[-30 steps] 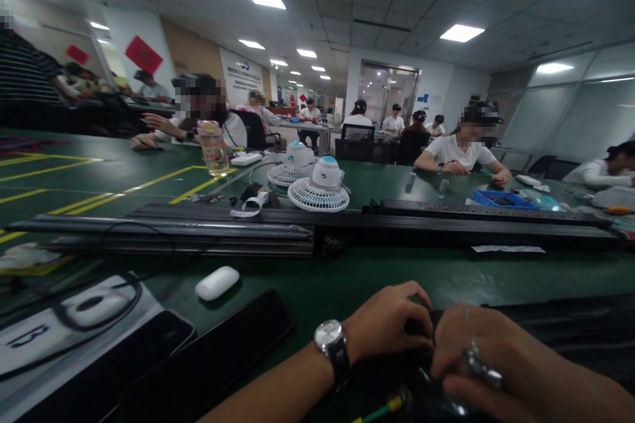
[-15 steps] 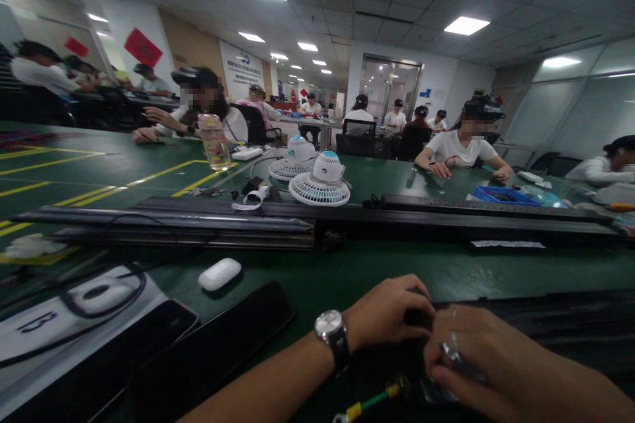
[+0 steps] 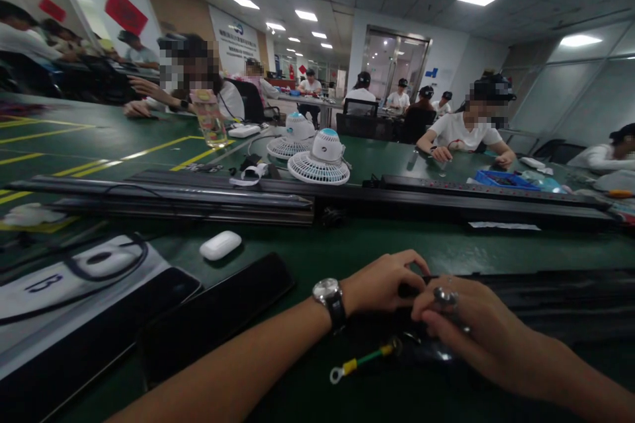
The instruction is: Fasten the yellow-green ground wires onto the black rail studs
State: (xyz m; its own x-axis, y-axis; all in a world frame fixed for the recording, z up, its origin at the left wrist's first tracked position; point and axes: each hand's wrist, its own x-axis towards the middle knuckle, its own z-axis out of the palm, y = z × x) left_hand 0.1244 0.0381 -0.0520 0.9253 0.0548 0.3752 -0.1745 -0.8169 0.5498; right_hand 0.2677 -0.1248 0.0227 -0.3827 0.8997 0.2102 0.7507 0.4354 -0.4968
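Note:
My left hand (image 3: 384, 281), with a watch on its wrist, reaches in from the lower left, its fingers curled and meeting my right hand. My right hand (image 3: 471, 317), with rings on, has its fingers bent at the same spot. Whatever they hold is hidden between and under the fingers. Just below them a short green wire (image 3: 370, 358) with yellow sleeves and a ring terminal lies over the dark table. Beside my right hand are black strips (image 3: 555, 297).
Ahead, long black bars (image 3: 198, 201) cross the green table, with two white fans (image 3: 320, 158) behind. A white case (image 3: 221, 246), a dark flat object (image 3: 218, 317), a bottle (image 3: 211, 122) and a blue tray (image 3: 506, 180) also lie about. People sit opposite.
The view has tilted down slightly, so the table items appear higher. My right hand has shifted a little left over my left fingertips, and more of the green wire shows.

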